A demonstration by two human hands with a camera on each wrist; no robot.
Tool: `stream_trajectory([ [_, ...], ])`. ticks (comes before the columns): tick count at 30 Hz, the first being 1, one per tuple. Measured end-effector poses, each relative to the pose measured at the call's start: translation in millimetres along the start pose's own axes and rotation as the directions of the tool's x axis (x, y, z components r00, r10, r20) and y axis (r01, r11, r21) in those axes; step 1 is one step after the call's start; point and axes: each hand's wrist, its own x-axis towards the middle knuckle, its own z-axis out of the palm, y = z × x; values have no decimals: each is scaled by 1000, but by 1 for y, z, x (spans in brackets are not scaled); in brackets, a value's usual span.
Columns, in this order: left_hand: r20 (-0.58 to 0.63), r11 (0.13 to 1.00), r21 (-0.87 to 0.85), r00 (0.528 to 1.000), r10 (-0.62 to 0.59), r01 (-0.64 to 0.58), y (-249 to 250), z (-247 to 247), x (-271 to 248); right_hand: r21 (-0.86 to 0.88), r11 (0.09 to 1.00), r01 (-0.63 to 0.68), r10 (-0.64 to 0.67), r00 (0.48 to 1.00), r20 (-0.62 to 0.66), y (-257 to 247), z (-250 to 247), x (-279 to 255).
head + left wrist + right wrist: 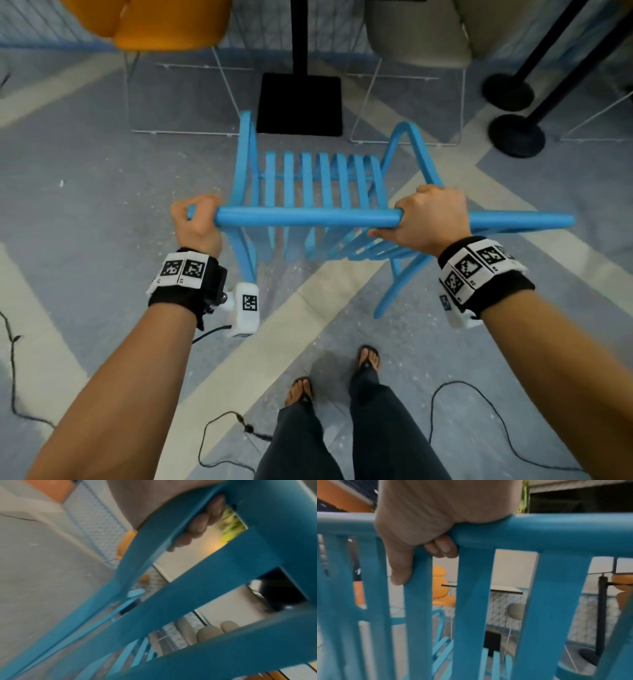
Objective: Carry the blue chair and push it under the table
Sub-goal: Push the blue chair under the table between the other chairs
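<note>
- Blue chair (318, 192) is in my grip by its top rail, facing away from me toward the black post (299, 34) and square base plate (299, 104) that I take to be the desk's stand; the desk top itself is out of the head view.
- Left hand (197, 224) is wrapped around the left end of the rail, fingers curled under it; the left wrist view shows those fingers (202, 524) tucked behind the frame.
- Right hand (430, 219) is closed on the same rail further right, not at its far end, with the thumb lying down a back slat in the right wrist view (401, 566).
- Whether the legs are on the floor (102, 171) or just off it I cannot tell; the near right leg (399, 287) reaches down close to the pale floor stripe.
- My judgement: the carry is mostly done, since the seat front sits just short of the base plate, between an orange chair (168, 24) and a beige chair (418, 34).
- What is left, as I read it, is the last push forward so the seat slides in around the post.
- Look of the chair: painted light blue all over, slatted seat and slatted back, rounded tube rail, bent armrests on both sides, no visible damage.
</note>
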Motion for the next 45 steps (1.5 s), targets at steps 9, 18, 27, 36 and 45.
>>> stream_trajectory([
  [9, 48, 993, 54, 993, -110, 107, -77, -32, 6, 3, 1000, -9, 8, 996, 90, -40, 56, -22],
  [18, -37, 968, 222, 993, -113, 119, -76, -34, 1, 89, 994, 70, -68, 997, -30, -34, 72, -26],
  [27, 350, 346, 825, 884, 310, -448, -56, 5, -47, 116, 991, -66, 84, 984, -158, 30, 87, -54],
  [36, 398, 213, 874, 894, 206, -438, -51, 30, -25, 132, 983, -125, 161, 937, -311, 27, 87, -20],
  [45, 384, 192, 887, 902, 197, -420, -45, 74, 65, 134, 983, -123, 162, 927, -338, 37, 86, 88],
])
